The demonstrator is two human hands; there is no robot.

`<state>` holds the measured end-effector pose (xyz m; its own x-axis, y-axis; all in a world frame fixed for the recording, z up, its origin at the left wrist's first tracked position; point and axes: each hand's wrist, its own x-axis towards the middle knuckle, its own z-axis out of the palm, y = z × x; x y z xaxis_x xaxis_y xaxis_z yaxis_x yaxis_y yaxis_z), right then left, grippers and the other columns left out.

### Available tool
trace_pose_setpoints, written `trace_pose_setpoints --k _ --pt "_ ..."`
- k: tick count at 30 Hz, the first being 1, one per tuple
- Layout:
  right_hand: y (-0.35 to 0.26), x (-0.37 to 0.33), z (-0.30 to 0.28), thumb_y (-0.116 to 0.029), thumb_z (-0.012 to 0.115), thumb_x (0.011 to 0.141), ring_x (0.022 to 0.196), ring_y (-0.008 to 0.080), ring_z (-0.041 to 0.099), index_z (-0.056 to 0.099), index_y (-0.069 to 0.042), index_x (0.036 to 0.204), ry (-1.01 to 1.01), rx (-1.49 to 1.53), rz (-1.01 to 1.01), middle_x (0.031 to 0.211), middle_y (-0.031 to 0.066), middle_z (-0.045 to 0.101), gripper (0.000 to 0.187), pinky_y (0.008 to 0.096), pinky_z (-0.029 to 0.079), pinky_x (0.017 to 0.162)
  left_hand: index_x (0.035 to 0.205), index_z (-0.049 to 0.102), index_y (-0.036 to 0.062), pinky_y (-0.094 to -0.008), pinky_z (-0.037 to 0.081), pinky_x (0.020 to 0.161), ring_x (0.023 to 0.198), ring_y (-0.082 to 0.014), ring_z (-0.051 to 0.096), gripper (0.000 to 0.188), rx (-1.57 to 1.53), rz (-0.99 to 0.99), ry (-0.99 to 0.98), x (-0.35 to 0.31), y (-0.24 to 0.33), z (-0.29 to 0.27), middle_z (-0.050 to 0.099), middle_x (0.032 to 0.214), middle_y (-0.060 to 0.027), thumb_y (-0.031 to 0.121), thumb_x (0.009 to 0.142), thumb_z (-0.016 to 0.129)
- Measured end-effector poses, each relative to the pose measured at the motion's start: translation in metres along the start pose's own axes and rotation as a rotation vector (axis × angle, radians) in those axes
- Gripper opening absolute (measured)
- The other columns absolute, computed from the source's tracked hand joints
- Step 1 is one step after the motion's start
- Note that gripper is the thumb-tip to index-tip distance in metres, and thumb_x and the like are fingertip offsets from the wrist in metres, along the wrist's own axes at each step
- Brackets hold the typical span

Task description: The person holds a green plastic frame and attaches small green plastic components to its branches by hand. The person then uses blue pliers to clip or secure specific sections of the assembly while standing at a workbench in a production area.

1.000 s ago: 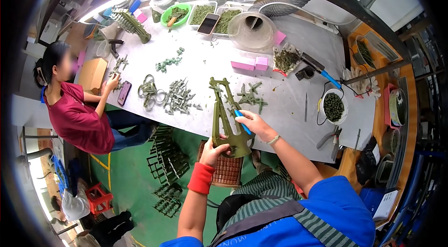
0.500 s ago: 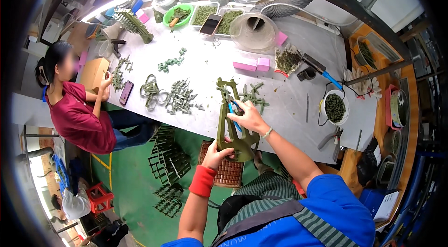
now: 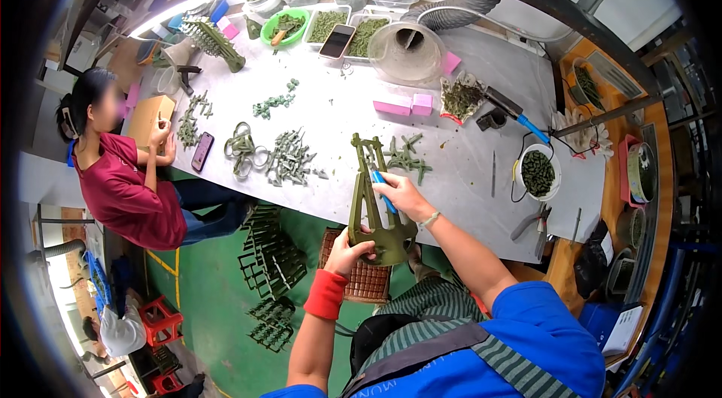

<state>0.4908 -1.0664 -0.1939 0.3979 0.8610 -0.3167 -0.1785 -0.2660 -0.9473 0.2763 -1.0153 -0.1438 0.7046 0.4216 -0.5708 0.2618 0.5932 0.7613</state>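
Observation:
An olive-green branched frame [image 3: 385, 249], broad and curved at its near end with long bars reaching away, is held over the table's near edge. My left hand [image 3: 350, 254], under a red wristband, grips it by the broad end. Closed around a slim blue-handled tool [image 3: 390, 205], my right hand [image 3: 408, 198] rests over the frame's bars. The tool's metal tip lies among the upper bars; its exact kind is unclear. Small green cross-shaped pieces [image 3: 407, 154] lie just beyond my right hand, and a heap of green pieces [image 3: 289, 157] lies to the left.
A co-worker [image 3: 131, 172] in a dark red shirt sits at the left. Pink blocks [image 3: 392, 104], a clear funnel-like hood [image 3: 385, 60] and a white bowl of green pellets [image 3: 555, 189] stand on the table. Pliers [image 3: 526, 226] lie at the right edge. Green racks [image 3: 271, 251] stand on the floor.
My right hand and the blue-handled tool have shifted slightly down and right along the frame. The frame has tilted a little. The co-worker's hands have moved lower, over the brown box.

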Motion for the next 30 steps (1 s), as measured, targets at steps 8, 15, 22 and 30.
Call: trace_pose_setpoints --k 8,15,22,30 --pt "0.004 -0.020 -0.055 -0.038 0.065 0.090 0.065 0.0069 0.050 0.063 -0.009 0.107 -0.116 0.755 0.436 0.085 -0.0014 0.056 0.034 0.0212 0.042 0.053 0.109 0.052 0.0015 -0.0311 0.051 0.065 0.072 -0.0158 0.059 0.026 -0.159 0.002 -0.012 -0.005 -0.003 -0.010 0.061 0.087 -0.0076 -0.002 0.086 0.065" --pt "0.040 -0.078 -0.100 -0.039 0.067 0.087 0.082 0.0172 0.060 0.061 -0.004 0.116 0.048 0.223 0.372 0.096 0.0066 0.062 0.045 0.0332 0.051 0.072 0.108 0.053 0.0011 -0.0307 0.051 0.066 0.067 -0.0161 0.059 0.028 -0.156 0.019 0.062 -0.020 0.007 -0.017 0.061 0.083 -0.0070 0.000 0.083 0.067" --pt "0.054 -0.112 -0.102 -0.030 0.072 0.081 0.109 0.0366 0.053 0.055 0.002 0.124 0.457 -1.247 -0.113 0.114 0.0208 0.057 0.056 0.0464 0.043 0.096 0.110 0.053 0.0016 -0.0324 0.052 0.069 0.073 -0.0171 0.062 0.029 -0.197 0.107 0.085 -0.021 -0.003 -0.020 0.063 0.088 -0.0085 0.000 0.084 0.066" --pt "-0.033 -0.125 0.035 -0.041 0.076 0.078 0.124 0.0453 0.045 0.043 -0.002 0.140 -0.106 -0.825 -0.517 0.135 0.0305 0.044 0.081 0.0480 0.037 0.105 0.117 0.053 0.0041 -0.0280 0.053 0.080 0.092 -0.0124 0.060 0.032 -0.143 0.318 0.189 -0.012 -0.016 0.014 0.061 0.104 -0.0044 0.002 0.087 0.065"
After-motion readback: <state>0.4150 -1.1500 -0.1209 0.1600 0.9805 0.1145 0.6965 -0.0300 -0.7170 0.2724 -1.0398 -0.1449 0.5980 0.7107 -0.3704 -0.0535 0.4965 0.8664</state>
